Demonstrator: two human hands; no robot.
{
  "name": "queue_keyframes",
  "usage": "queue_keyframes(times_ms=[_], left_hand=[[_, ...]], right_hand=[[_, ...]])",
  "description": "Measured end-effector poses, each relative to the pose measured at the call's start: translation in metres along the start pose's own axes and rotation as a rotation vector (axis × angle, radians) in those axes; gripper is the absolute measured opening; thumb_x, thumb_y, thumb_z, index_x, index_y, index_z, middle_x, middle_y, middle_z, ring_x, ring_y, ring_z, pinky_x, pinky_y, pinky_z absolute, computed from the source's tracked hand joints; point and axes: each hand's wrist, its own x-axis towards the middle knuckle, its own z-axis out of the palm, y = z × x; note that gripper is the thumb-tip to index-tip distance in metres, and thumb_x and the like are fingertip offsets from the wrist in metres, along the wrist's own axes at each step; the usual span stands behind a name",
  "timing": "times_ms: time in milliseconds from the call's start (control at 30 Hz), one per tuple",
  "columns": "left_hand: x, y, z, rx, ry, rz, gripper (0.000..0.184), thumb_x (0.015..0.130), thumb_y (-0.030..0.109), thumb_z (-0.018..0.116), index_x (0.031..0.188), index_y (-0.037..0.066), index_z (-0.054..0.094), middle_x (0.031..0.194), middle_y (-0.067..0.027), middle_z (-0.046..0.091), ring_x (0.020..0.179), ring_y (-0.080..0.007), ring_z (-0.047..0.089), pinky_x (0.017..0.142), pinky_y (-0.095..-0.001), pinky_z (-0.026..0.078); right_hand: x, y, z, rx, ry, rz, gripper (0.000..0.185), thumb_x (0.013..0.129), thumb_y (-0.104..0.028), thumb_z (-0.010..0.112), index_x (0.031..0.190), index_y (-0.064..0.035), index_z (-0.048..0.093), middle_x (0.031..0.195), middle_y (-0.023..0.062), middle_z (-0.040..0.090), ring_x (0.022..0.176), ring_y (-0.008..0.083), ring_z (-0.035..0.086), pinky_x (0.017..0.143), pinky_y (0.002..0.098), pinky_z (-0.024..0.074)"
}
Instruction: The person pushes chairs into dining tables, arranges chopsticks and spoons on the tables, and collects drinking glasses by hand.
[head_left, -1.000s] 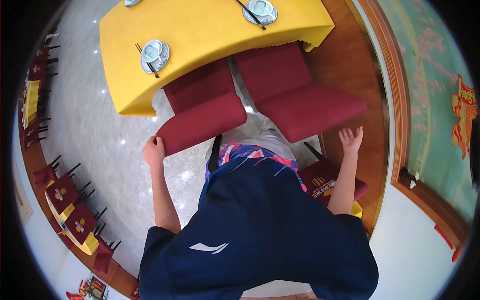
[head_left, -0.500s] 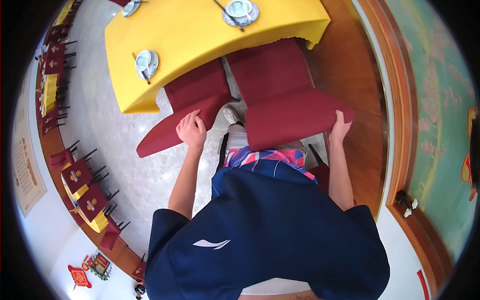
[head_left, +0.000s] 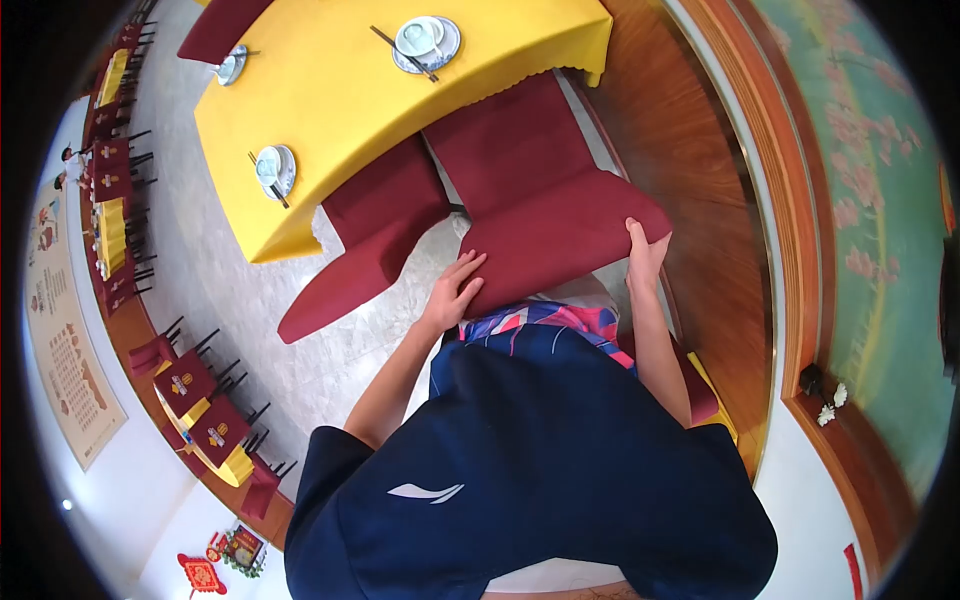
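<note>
Two dark red chairs stand side by side at a table with a yellow cloth (head_left: 330,90). My right hand (head_left: 646,252) grips the right end of the backrest of the right chair (head_left: 560,230), its thumb on top. On the left edge of that same backrest rests my left hand (head_left: 455,290), fingers apart. The left chair (head_left: 345,280) is turned at an angle, and neither hand touches it. Its seat lies partly under the cloth's edge.
Bowls on plates with chopsticks lie on the table, one set (head_left: 427,45) near its far side. A wooden wall panel (head_left: 690,130) runs along the right. Tables with red chairs (head_left: 185,382) line the far left, where a person (head_left: 72,168) is seen.
My left hand has left the left chair and moved right onto the right chair's backrest. My right hand, free at first, has taken hold of that backrest. The view has shifted.
</note>
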Motion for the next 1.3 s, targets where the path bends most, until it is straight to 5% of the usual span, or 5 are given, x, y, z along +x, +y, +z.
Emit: queue_keyframes(times_ms=[333, 533, 733, 833, 1300], left_hand=[[-0.037, 0.013, 0.031, -0.161, 0.204, -0.237, 0.043, 0.087, 0.022, 0.064, 0.127, 0.006, 0.062, 0.136, -0.0178, 0.055, 0.129, -0.0335, 0.050, 0.109, -0.0430, 0.038], [-0.031, 0.032, 0.006, 0.495, 0.367, 0.319, 0.056, 0.068, 0.045, 0.077, 0.114, 0.016, 0.067, 0.117, -0.0038, 0.063, 0.108, -0.0239, 0.058, 0.095, -0.0410, 0.041], [-0.043, 0.012, -0.002, 0.673, 0.614, 0.199, 0.056, 0.066, 0.048, 0.078, 0.109, 0.015, 0.069, 0.114, -0.0056, 0.065, 0.108, -0.0254, 0.058, 0.097, -0.0423, 0.040], [-0.048, 0.004, 0.012, 0.248, 0.556, -0.008, 0.059, 0.065, 0.037, 0.083, 0.113, 0.007, 0.066, 0.116, -0.0116, 0.064, 0.109, -0.0334, 0.057, 0.099, -0.0445, 0.042], [-0.067, 0.009, 0.022, 0.269, 0.351, -0.018, 0.069, 0.056, 0.019, 0.086, 0.118, 0.008, 0.060, 0.112, -0.0125, 0.062, 0.106, -0.0342, 0.055, 0.095, -0.0438, 0.043]], right_hand=[[-0.017, -0.001, 0.012, 0.028, -0.071, 0.013, 0.052, 0.082, -0.007, 0.071, 0.127, -0.0006, 0.044, 0.118, 0.0106, 0.056, 0.107, 0.0200, 0.056, 0.097, 0.0334, 0.0434], [-0.021, 0.003, 0.026, -0.049, 0.034, -0.002, 0.060, 0.082, -0.010, 0.072, 0.130, 0.0029, 0.039, 0.120, 0.0144, 0.056, 0.109, 0.0224, 0.056, 0.098, 0.0340, 0.0435], [-0.041, -0.012, 0.048, -0.035, -0.042, 0.067, 0.058, 0.084, -0.012, 0.071, 0.129, 0.0026, 0.038, 0.120, 0.0154, 0.057, 0.108, 0.0218, 0.058, 0.096, 0.0337, 0.0453], [-0.051, -0.022, 0.045, -0.008, -0.042, 0.115, 0.057, 0.082, -0.009, 0.072, 0.129, -0.0005, 0.042, 0.117, 0.0118, 0.057, 0.107, 0.0200, 0.057, 0.096, 0.0337, 0.0447], [-0.036, 0.010, 0.018, -0.095, -0.015, 0.134, 0.057, 0.079, -0.013, 0.073, 0.125, 0.0026, 0.044, 0.114, 0.0149, 0.060, 0.102, 0.0229, 0.060, 0.092, 0.0339, 0.0467]])
